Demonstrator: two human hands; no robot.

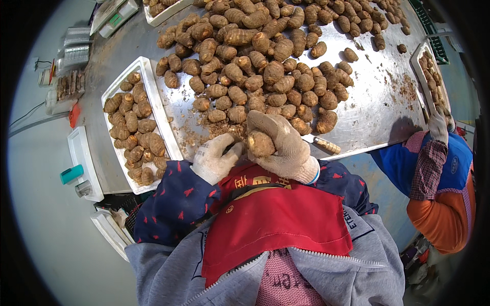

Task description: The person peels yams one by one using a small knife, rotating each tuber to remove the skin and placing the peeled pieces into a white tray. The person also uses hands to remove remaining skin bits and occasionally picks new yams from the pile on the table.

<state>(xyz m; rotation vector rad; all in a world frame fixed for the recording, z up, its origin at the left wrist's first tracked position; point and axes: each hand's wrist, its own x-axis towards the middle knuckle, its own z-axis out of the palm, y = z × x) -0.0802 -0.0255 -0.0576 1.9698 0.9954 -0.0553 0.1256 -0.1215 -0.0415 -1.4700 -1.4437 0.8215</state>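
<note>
My right hand (285,147), in a soiled knit glove, grips a brown taro corm (261,144) close to my red apron. Beside it on the left is my left hand (220,157), gloved too, with thumb and fingers curled apart and nothing visible between them. A big heap of taro corms (237,69) spreads over the metal table (367,126) beyond my hands. Just right of my right hand, a knife (325,144) with a wrapped handle lies near the table's edge. A white foam tray (162,118) holding many taro corms stands to the left.
Brown peel scraps (191,132) litter the metal near my hands. At the far right a co-worker's gloved hand (438,124) is at another tray of corms (446,90). Left of the table are a white foam lid (78,145), a teal cup (71,174) and packs of trays (76,55).
</note>
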